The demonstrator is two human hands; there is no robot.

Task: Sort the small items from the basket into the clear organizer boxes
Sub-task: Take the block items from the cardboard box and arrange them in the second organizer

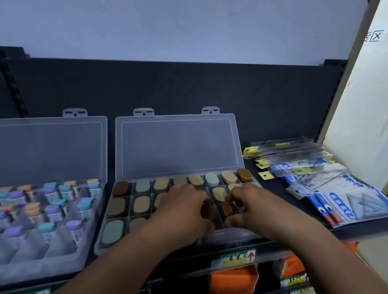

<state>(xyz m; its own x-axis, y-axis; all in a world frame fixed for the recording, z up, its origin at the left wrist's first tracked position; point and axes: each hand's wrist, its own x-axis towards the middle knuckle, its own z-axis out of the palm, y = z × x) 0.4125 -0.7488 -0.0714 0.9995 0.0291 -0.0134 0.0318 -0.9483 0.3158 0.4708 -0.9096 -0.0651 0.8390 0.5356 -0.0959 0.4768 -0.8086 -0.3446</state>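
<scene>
A clear organizer box [237, 140] stands open on the shelf, its compartments filled with oval erasers in brown, tan and grey-green. Both my hands are over its right half. My right hand [249, 203] pinches a dark brown eraser [228, 210] over a front compartment. Beside it, my left hand [184, 206] has its fingers curled round another dark brown eraser [205, 212], which is mostly hidden. No basket is in view.
A second open clear box [47, 148] at the left holds pastel-capped items. Packets of rulers and set squares [333, 193] lie at the right by a cream panel [370, 84]. Below the shelf edge [369, 227] are price labels and orange packs [233, 281].
</scene>
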